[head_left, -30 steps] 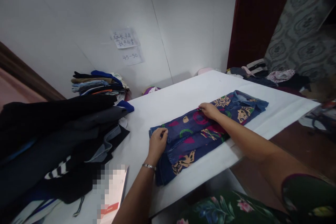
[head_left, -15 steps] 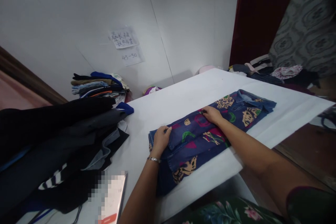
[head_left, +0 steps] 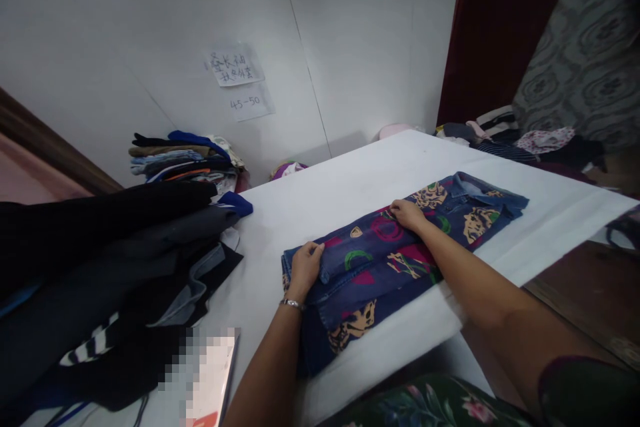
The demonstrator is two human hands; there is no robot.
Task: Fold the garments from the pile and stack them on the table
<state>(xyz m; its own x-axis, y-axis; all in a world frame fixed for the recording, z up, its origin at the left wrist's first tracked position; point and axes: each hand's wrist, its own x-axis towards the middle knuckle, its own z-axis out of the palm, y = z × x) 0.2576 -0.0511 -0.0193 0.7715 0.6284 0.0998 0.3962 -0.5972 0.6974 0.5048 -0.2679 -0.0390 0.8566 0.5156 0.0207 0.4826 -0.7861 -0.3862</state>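
Note:
A dark blue denim jacket (head_left: 373,260) with tan, green and magenta printed patches lies folded lengthwise on the white table (head_left: 360,183). Its collar points to the far right. My left hand (head_left: 307,267), with a metal band at the wrist, pinches the jacket near its left end. Along the far long edge, around the middle, my right hand (head_left: 407,215) has its fingers closed on the cloth. The fabric rests flat between both hands. Parts of the fingertips are hidden from this angle.
A heap of dark clothes (head_left: 110,260) covers the table's left side, with a stack of folded clothes (head_left: 187,157) behind it. A partly pixelated phone-like slab (head_left: 213,373) lies near the front. More clothes (head_left: 545,140) are piled beyond the right corner. Handwritten papers (head_left: 240,73) hang on the wall.
The view has shifted slightly. Both hands stay at nearly the same spots on the jacket, with a slight change in the finger pose. The jacket's fold looks the same.

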